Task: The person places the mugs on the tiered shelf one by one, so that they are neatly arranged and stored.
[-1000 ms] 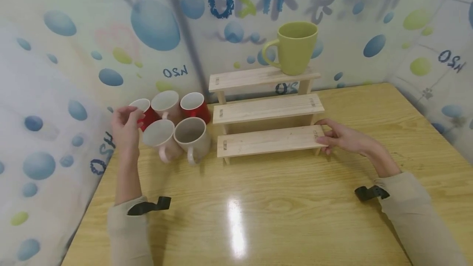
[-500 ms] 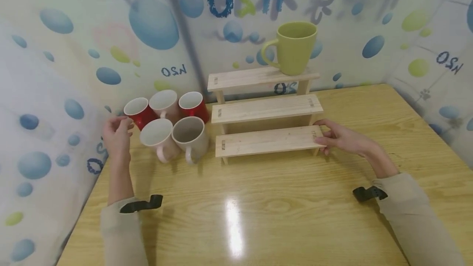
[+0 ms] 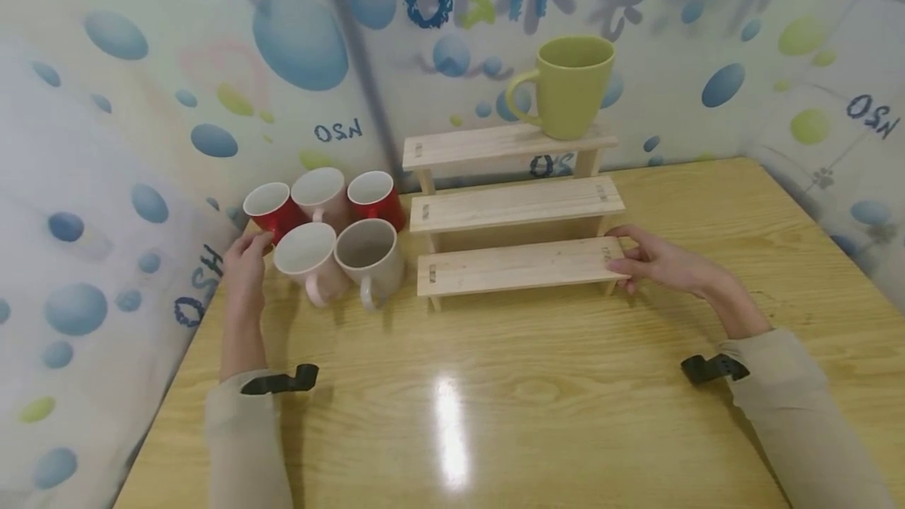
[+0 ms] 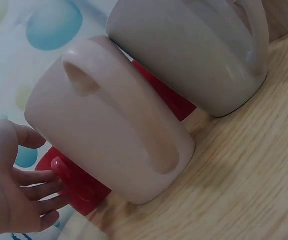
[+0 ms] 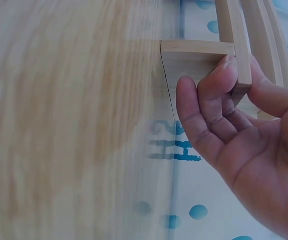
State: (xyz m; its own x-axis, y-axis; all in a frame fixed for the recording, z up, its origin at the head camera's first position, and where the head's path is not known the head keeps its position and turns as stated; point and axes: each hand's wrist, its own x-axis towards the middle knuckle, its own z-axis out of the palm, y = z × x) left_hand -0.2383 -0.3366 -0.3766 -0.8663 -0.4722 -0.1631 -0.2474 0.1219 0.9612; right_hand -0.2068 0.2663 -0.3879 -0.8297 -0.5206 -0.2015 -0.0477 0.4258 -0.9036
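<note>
At the left of the head view, my left hand (image 3: 243,269) is beside the left red mug (image 3: 274,209), with its fingers reaching toward the mug's side. In the left wrist view, loosely bent fingertips (image 4: 48,190) are at the red handle (image 4: 66,172), and the thumb is apart from them, near the light pink mug (image 4: 108,125). Whether the fingers touch the handle is hard to tell. My right hand (image 3: 661,261) pinches the right end of the lowest board of a three-tier wooden shelf (image 3: 516,267), thumb on top and fingers beneath. The two upper boards (image 3: 516,203) stand behind it.
A yellow-green mug (image 3: 574,89) stands on the top tier. Beside the shelf are a grey mug (image 3: 371,261), another pink mug (image 3: 321,196) and a second red mug (image 3: 375,199), packed closely together. Patterned cloth (image 3: 297,38) hangs behind the wooden table (image 3: 537,407).
My left hand first drew back left from the red mug, then came in again toward its handle side, lower down. My right hand keeps its hold on the shelf end.
</note>
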